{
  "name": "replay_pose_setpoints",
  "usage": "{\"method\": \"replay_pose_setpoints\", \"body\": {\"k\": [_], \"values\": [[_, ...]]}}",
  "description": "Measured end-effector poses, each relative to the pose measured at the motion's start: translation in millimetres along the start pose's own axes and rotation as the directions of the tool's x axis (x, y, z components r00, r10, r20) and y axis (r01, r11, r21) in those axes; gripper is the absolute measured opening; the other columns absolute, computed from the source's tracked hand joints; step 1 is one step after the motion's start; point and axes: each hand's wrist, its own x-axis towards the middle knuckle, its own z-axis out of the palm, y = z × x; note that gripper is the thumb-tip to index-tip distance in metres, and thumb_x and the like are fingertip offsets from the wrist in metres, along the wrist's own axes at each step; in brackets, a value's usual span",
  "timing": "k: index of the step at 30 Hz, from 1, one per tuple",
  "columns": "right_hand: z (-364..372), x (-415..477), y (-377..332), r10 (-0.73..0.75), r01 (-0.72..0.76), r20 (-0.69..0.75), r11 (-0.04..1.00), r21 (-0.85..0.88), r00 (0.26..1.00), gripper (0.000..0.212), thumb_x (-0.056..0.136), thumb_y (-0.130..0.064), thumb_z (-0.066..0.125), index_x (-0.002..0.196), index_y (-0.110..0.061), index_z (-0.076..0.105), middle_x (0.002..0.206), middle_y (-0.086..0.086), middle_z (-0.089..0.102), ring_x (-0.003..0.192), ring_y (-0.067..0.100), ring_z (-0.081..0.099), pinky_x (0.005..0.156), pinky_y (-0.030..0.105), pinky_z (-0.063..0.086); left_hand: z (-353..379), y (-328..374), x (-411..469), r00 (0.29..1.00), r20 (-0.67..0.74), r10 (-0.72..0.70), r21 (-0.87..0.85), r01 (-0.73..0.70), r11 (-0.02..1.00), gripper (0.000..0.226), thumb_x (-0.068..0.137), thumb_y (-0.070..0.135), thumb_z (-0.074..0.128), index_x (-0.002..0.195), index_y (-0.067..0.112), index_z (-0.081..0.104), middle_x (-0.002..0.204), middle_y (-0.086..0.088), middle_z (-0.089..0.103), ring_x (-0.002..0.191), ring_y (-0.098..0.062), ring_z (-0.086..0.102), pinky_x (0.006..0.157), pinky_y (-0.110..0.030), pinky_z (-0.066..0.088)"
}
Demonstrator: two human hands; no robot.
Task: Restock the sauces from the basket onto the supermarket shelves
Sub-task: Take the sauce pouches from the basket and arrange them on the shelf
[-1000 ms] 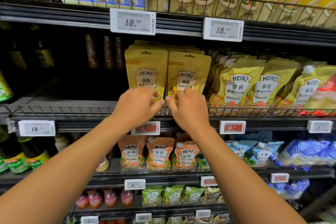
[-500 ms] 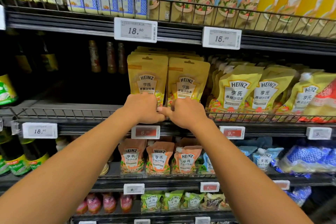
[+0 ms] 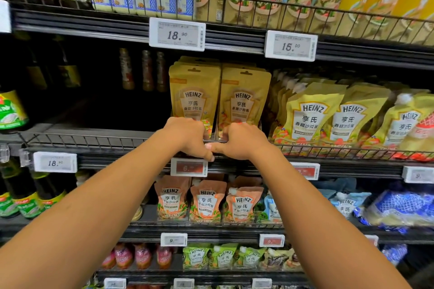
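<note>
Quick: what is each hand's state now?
Left hand: curled at left Heinz pouch base; grip cannot be told.
Right hand: curled at right Heinz pouch base; likewise.

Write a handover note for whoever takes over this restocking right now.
Left hand: fingers curled at the base of the left tan flat Heinz pouch; right hand likewise at the right tan pouch. Whether they grip the pouches or the black wire shelf rail is hidden.
Done: both pouches stand upright, side by side, at the front of that shelf.
Left: let go, fetch the next sauce. The basket is out of view, so remaining stock is unknown.
</note>
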Motion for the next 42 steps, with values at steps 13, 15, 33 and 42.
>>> {"method": "replay_pose_setpoints", "body": {"k": [13,15,33,42], "values": [[-2.3,-1.2,-0.7,0.049,-0.049,0.016,0.998,-0.037,0.999,0.071,0.068,-0.095,0.041,0.066,-0.023,0.040,0.069,-0.006,0.046,0.060,0.013,0.041,0.051,0.030,0.028,-3.0,1.2,2.7,0.997,0.070,0.018,-0.064,-0.013,0.998,0.102,0.058,0.084,0.065,0.146,0.038,0.042,0.126,0.008,0.063,0.120,-0.021,0.057,0.086,-0.036,0.045],[-0.9,-2.5,-0.5,0.038,-0.038,-0.005,0.999,-0.031,0.999,0.070,0.072,-0.092,0.041,0.068,-0.023,0.042,0.072,-0.006,0.045,0.064,0.017,0.046,0.053,0.031,0.032,-1.8,-0.5,1.9,0.999,0.041,0.031,-0.095,-0.027,0.995,0.100,0.060,0.084,0.064,0.146,0.039,0.041,0.129,0.009,0.062,0.121,-0.020,0.056,0.082,-0.035,0.044],[5.7,-16.1,-103.6,-0.068,0.350,-0.517,0.810,0.471,0.853,0.015,0.094,-0.031,0.063,0.088,-0.017,0.063,0.086,-0.002,0.061,0.080,0.017,0.057,0.072,0.033,0.046,41.7,-92.6,-115.8,0.891,-0.422,-0.167,-0.716,-0.214,0.664,0.032,0.089,0.035,0.071,0.120,0.028,0.063,0.107,0.012,0.066,0.102,-0.001,0.061,0.095,-0.033,0.052],[47.3,-50.6,-267.8,-0.398,0.430,-0.245,0.486,0.761,0.884,0.008,0.091,-0.024,0.068,0.094,-0.017,0.066,0.081,-0.001,0.066,0.070,0.009,0.058,0.064,0.012,0.041,108.7,-182.7,-259.4,0.808,-0.291,-0.513,-0.891,-0.034,0.452,0.020,0.089,0.023,0.073,0.108,0.027,0.068,0.085,0.000,0.071,0.080,-0.018,0.067,0.078,-0.035,0.056]]}}
